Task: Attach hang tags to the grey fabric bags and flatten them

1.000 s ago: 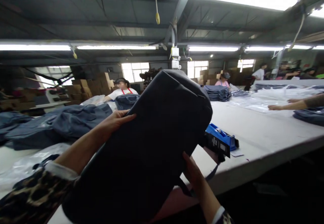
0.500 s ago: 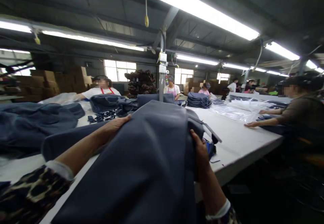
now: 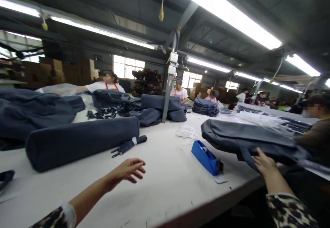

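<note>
My right hand (image 3: pixel 265 166) grips the near edge of a dark grey bag (image 3: pixel 247 140) that lies flat at the right side of the white table (image 3: pixel 165 190). My left hand (image 3: pixel 127 170) hovers just above the table with its fingers spread and nothing in it. A blue tape dispenser (image 3: pixel 206 156) sits between my two hands. A long rolled grey bag (image 3: pixel 79 142) with a clipped strap (image 3: pixel 129 146) lies beyond my left hand.
Heaps of dark grey bags (image 3: pixel 31 114) cover the table's left and back (image 3: pixel 152 109). A metal post (image 3: pixel 168 90) rises mid-table. A seated person (image 3: pixel 313 131) is at the right; other people work across the table. Clear plastic bags (image 3: pixel 260 119) lie far right.
The bag I held up in both hands has gone down and to the right onto the table. My left hand has let go and now hovers open.
</note>
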The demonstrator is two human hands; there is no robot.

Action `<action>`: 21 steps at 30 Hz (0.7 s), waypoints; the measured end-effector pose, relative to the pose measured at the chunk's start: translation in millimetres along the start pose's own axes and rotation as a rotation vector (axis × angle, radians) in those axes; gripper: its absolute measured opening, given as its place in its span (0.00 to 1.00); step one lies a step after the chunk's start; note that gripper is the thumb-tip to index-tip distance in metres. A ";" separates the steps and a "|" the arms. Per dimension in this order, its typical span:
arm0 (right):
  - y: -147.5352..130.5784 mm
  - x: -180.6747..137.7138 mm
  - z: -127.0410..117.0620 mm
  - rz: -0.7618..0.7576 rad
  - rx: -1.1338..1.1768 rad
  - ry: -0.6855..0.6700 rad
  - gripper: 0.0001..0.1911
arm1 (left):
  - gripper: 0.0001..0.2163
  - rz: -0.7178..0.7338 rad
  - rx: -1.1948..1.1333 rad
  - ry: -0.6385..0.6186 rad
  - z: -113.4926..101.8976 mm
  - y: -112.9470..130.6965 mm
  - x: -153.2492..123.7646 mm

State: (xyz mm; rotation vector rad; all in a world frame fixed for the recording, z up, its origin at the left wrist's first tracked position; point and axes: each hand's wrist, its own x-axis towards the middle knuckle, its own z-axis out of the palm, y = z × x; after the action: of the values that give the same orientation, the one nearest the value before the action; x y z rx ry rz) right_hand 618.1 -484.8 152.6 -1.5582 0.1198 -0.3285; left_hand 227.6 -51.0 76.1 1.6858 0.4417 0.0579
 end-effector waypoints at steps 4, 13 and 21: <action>72.4 -25.7 14.7 0.070 -0.068 -0.075 0.22 | 0.31 -0.101 0.135 0.241 -48.0 -61.9 7.5; 125.7 -197.5 131.7 -0.243 -0.158 -0.642 0.24 | 0.16 -0.009 1.031 0.815 -202.0 -61.6 11.6; 152.4 -327.3 194.8 -0.449 -0.228 -1.001 0.16 | 0.30 -0.177 1.397 0.962 -256.5 -19.1 -12.2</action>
State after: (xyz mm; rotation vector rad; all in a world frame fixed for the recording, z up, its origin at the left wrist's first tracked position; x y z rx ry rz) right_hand 381.5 -209.1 -38.0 -1.8036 -1.0083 0.1542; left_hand 137.8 188.7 104.1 2.9092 1.6092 0.5459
